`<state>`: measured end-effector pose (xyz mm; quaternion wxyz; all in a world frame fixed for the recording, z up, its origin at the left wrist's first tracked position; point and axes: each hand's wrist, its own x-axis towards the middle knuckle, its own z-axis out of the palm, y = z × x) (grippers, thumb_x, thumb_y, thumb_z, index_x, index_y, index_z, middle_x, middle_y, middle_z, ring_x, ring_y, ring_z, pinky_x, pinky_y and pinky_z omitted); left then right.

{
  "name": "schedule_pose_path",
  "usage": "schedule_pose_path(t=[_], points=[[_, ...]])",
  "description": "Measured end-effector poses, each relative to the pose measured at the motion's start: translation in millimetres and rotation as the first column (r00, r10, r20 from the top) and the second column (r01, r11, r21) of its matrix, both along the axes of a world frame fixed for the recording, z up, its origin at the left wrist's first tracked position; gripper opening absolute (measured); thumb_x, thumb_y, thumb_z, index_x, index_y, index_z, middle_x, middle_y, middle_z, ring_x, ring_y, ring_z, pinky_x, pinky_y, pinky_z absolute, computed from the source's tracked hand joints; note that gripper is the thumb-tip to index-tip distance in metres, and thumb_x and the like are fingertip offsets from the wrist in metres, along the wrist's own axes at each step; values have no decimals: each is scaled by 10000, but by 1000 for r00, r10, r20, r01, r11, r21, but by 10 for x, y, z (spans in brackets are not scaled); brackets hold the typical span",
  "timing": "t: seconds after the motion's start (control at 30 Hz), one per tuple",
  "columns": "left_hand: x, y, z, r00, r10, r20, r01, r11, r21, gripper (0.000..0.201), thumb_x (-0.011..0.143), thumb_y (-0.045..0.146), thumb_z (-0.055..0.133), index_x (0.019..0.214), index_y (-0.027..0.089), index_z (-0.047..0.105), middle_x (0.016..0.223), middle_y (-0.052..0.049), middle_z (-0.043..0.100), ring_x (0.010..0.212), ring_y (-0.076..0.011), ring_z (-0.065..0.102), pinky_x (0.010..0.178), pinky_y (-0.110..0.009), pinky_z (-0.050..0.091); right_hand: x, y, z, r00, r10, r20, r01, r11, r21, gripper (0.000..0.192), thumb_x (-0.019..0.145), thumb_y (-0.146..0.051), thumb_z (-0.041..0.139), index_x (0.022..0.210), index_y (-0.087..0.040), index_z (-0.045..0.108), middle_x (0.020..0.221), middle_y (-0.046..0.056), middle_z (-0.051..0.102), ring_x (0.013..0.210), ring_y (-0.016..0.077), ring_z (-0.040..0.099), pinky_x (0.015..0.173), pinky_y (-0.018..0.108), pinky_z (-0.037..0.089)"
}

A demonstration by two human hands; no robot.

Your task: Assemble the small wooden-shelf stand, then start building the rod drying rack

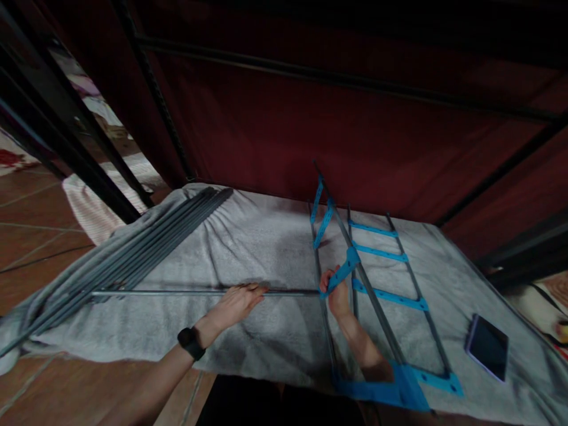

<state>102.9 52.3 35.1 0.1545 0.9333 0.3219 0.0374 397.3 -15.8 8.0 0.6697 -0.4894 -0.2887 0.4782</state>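
Observation:
My left hand rests on a long grey metal rod that lies crosswise on a grey blanket. The fingers curl over the rod near its right part. My right hand grips a blue plastic connector where the rod's right end meets a rack frame of grey tubes and blue crosspieces. My right forearm passes between the frame's tubes. A black watch is on my left wrist.
A bundle of several grey rods lies at the blanket's left. A dark phone lies on the blanket at the right. Dark red fabric and black frame bars stand behind. Brown floor tiles are at the left.

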Motion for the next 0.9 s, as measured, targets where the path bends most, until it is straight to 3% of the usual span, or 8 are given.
schedule_pose_path(t=[0.1, 0.2, 0.43, 0.57, 0.7, 0.9], points=[[-43, 70, 17, 1000, -6, -14, 6, 1000, -8, 407, 1009, 364, 329, 1281, 241, 606, 1214, -91, 662, 1054, -238, 644, 884, -349, 479, 30, -40, -55, 999, -34, 3, 34, 999, 38, 493, 836, -624, 487, 560, -215, 492, 546, -14, 477, 537, 127, 432, 537, 285, 314], [-116, 168, 12, 1000, 13, -23, -13, 1000, -23, 417, 1012, 363, 325, 1324, 263, 584, 1199, -74, 673, 1068, -220, 638, 898, -325, 467, 62, -58, -59, 1000, 12, -3, -12, 999, 51, 454, 824, -569, 539, 540, -217, 505, 559, 3, 512, 574, 151, 459, 574, 304, 344], [-35, 309, -35, 999, 22, -50, -22, 1000, 10, 398, 1011, 331, 321, 1242, 251, 635, 1182, -67, 682, 1040, -225, 642, 888, -334, 459, -48, 35, -65, 994, 102, -49, -99, 994, 43, 545, 834, -586, 508, 437, -232, 392, 447, -9, 360, 440, 144, 328, 491, 323, 249], [100, 392, 26, 995, 81, -54, -79, 996, 43, 389, 1001, 296, 332, 1275, 246, 603, 1138, -81, 688, 1029, -235, 646, 877, -345, 467, -80, 1, -83, 992, 34, -124, -27, 998, 57, 518, 824, -557, 534, 443, -230, 409, 456, -13, 350, 437, 134, 321, 477, 315, 237], [176, 405, 24, 994, 103, -46, -103, 995, -11, 410, 1009, 315, 297, 1311, 257, 569, 1128, -73, 685, 986, -227, 665, 830, -327, 487, -35, -54, -51, 982, -55, -179, 68, 996, 64, 500, 820, -516, 553, 473, -219, 351, 479, -28, 318, 457, 122, 305, 477, 298, 250], [266, 425, -16, 973, 223, -57, -223, 975, 11, 426, 1001, 267, 315, 1390, 233, 484, 1158, -102, 676, 970, -219, 674, 844, -322, 490, -106, -70, -97, 976, -57, -212, 74, 995, 74, 486, 854, -504, 521, 489, -217, 376, 479, -33, 336, 466, 113, 300, 477, 281, 241]])
